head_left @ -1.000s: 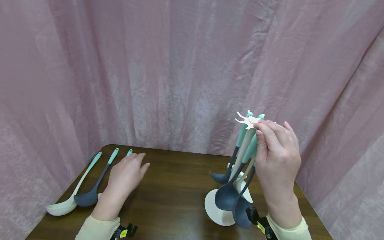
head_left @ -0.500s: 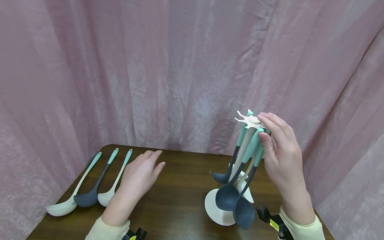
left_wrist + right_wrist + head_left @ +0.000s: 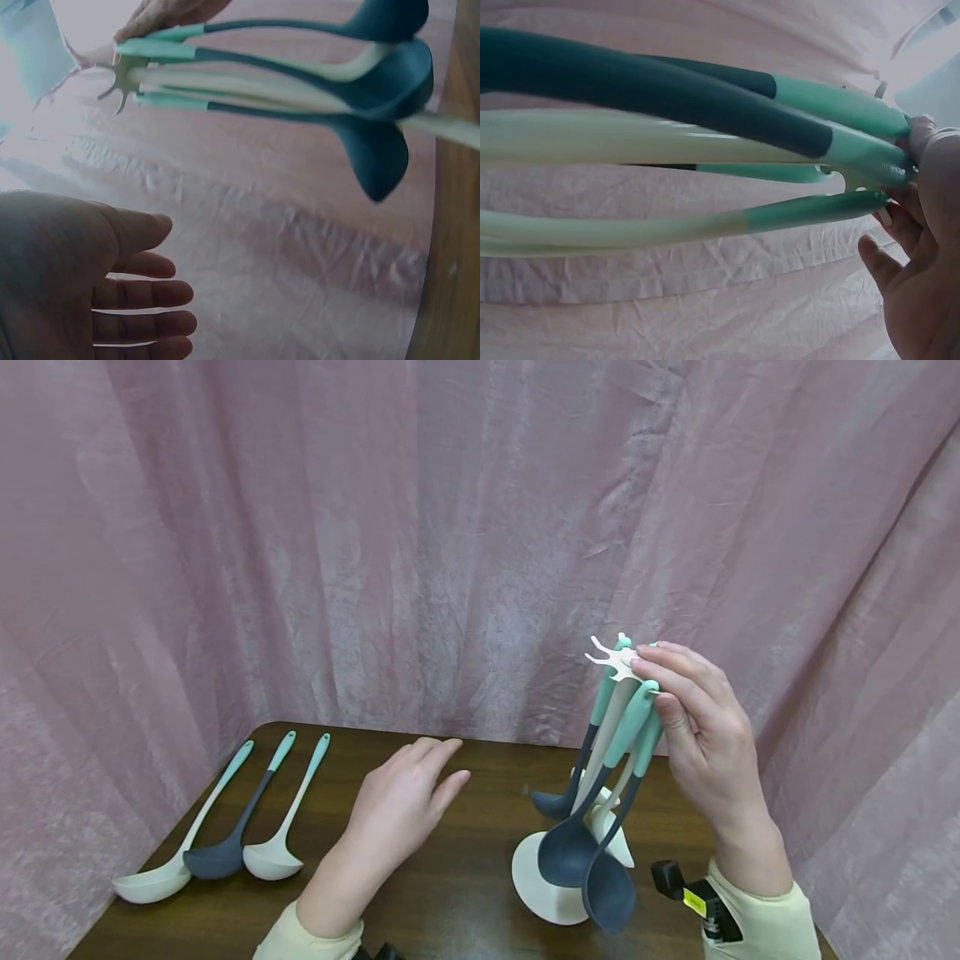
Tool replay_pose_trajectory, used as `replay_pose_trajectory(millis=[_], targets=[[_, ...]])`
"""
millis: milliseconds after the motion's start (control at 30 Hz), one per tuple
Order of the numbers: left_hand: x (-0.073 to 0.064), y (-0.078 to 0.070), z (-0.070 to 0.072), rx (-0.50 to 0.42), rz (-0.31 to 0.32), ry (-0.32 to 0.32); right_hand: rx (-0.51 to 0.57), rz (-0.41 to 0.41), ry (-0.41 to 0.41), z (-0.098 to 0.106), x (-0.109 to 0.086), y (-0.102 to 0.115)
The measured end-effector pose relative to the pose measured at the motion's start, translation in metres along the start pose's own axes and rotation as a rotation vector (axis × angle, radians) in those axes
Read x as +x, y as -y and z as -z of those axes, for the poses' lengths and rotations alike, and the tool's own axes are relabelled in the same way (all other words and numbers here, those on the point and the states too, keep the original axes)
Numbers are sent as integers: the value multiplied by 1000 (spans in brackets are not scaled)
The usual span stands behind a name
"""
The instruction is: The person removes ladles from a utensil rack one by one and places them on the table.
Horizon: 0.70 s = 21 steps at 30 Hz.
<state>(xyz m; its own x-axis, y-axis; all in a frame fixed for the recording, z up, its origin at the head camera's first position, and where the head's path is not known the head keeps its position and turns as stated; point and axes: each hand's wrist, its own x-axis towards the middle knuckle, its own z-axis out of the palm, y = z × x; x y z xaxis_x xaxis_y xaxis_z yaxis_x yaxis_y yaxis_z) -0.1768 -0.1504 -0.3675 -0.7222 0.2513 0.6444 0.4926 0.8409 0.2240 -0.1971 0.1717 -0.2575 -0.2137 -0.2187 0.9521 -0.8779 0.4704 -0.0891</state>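
A white utensil stand with a hooked top (image 3: 619, 665) and round base (image 3: 536, 893) stands at the right of the table. Dark ladles (image 3: 609, 893) with mint handles hang from it, and white utensils (image 3: 617, 845) hang behind them. My right hand (image 3: 708, 735) touches the hooked top from the right, its fingers fairly straight and its thumb beside the handle ends. In the right wrist view, mint handle ends (image 3: 817, 211) lie right at those fingers. My left hand (image 3: 401, 802) is over the middle of the table, fingers extended, holding nothing; the left wrist view shows its spread fingers (image 3: 150, 292).
Three ladles lie side by side at the table's left: a white ladle (image 3: 153, 882), a dark ladle (image 3: 217, 858) and another white ladle (image 3: 272, 858). All have mint handles. A pink curtain (image 3: 450, 543) hangs behind the brown wooden table (image 3: 450, 877).
My left hand has moved right, away from the ladles on the table, uncovering the third one. My right hand let go of a front ladle's handle, drew back, then came onto the hooked top.
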Motion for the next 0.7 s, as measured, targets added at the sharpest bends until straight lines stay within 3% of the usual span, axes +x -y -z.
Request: replay_pose_trajectory(millis=[367, 700], targets=[[8, -25, -10, -94, -53, -39, -60, -5, -79, -9, -2, 2], [12, -43, -21, -168, -84, -73, -163, -38, -82, -12, -5, 9]])
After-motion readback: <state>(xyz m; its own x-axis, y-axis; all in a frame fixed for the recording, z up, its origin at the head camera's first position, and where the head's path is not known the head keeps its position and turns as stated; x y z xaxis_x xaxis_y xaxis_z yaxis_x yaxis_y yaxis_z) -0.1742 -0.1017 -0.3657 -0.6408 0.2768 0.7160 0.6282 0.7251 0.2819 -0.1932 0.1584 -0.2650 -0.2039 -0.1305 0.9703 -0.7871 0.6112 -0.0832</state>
